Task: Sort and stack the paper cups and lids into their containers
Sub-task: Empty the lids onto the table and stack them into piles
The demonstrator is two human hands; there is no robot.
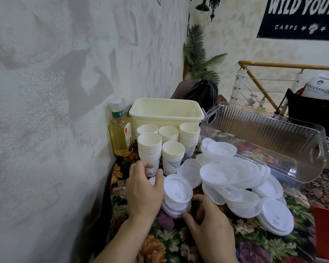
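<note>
While I lean over the floral-cloth table (264, 249), the plaster wall (46, 92) fills my left side, and a bottle of yellow drink (119, 130) stands against it at the table's far corner. Just right of the bottle sits the cream tub (166, 112), upright and open-topped. In front of it stand five stacks of paper cups (166, 147), rims up, packed close together.

My left hand (143, 192) comes in from below, forearm angled up and to the right. Fingers are curled; the fingertips reach the base of the nearest cup stack and the thumb side lies against a short stack of lids (177, 196). Whether it truly grips either one, I cannot tell.

The lid stack sits between my hands, top lid tilted toward me. My right hand (211, 223) is lower and nearer, wrist low, fingers bent and spread; the thumb and forefinger tips touch the lower edge of the stack in a loose pinch.

Right of that lies the loose heap of lids (241, 179), overlapping at all angles, some nested in small piles. Beyond the heap the clear ribbed bin (270, 130) lies tipped on its side, mouth facing the lids. Far right, a seated person in a white shirt (323, 90) sits beside a stair rail (273, 64).
</note>
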